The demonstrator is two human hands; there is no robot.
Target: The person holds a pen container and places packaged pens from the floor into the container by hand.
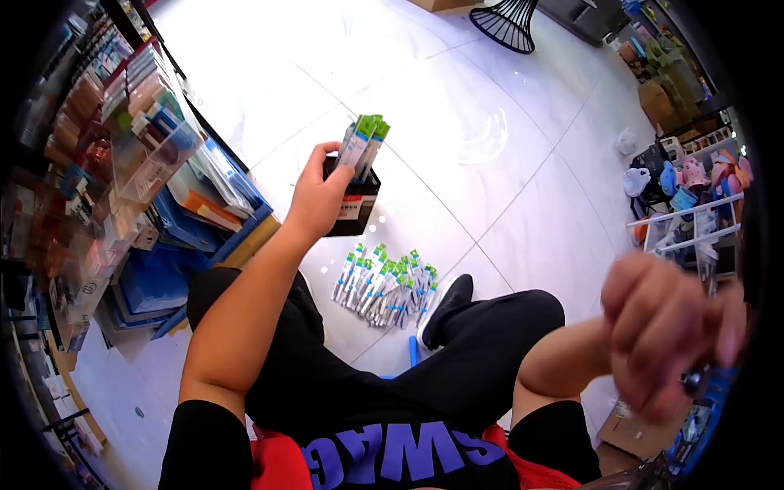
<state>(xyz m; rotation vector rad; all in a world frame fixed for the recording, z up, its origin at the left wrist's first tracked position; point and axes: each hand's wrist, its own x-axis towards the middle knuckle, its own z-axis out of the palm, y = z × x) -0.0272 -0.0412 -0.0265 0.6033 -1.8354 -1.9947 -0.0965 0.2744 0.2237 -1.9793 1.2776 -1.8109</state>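
Note:
My left hand (pixel 320 192) is closed around the left side of a small black box (pixel 359 214) with a red-and-white label. Several slim packets with green tops (pixel 365 140) stand upright out of the box, and my thumb lies against their lower part. Below it, a pile of similar slim packets (pixel 384 286) lies on the floor between my legs. My right hand (pixel 665 335) is raised close to the camera at the right, blurred, with its fingers curled. A small dark shiny thing (pixel 694 380) shows at its fingers; what it is, I cannot make out.
Shelves of stationery (pixel 155 163) and blue folders (pixel 163 282) crowd the left. At the right stand a white rack with toys (pixel 694 216) and a cardboard box (pixel 641 429). A black wire stand (pixel 506 24) is at the top. My shoe (pixel 447 310) borders the pile.

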